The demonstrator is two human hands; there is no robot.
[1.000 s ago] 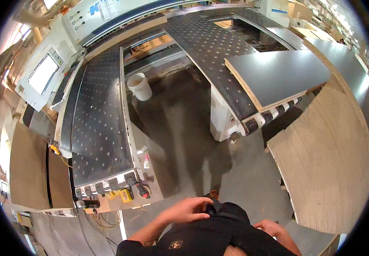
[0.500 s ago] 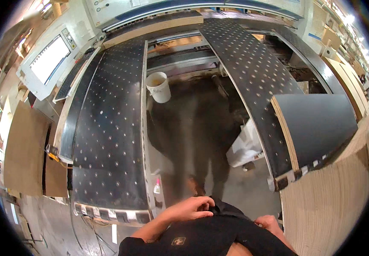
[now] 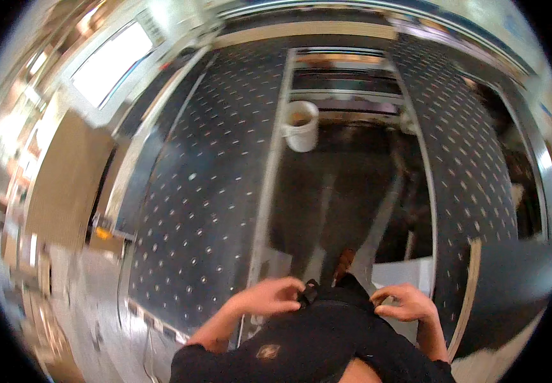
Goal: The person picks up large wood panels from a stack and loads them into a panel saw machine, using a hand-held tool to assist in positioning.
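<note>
Both of my hands are at my waist, against the black clothing (image 3: 327,325). My left hand (image 3: 269,297) is curled, its fingertips at a small dark thing (image 3: 308,292) by the waist that blurs into the cloth. On the other side my right hand (image 3: 410,302) is bent, thumb and fingers drawn together at the edge of the clothing. Whatever its fingertips pinch is hidden. Ahead of me lie two black, dotted table sections, the left section (image 3: 218,185) and the right section (image 3: 464,147), with a gap between them.
In the gap a white bucket (image 3: 302,137) stands on the dark floor (image 3: 340,191). A black-faced panel (image 3: 512,287) lies at the right. Brown boards (image 3: 71,179) stand at the left, below a bright screen (image 3: 113,64). A long board (image 3: 308,29) lies across the back.
My view has swung right and come closer to the gap between the tables. My right hand has come up into fuller sight at the waist; my left stays beside it.
</note>
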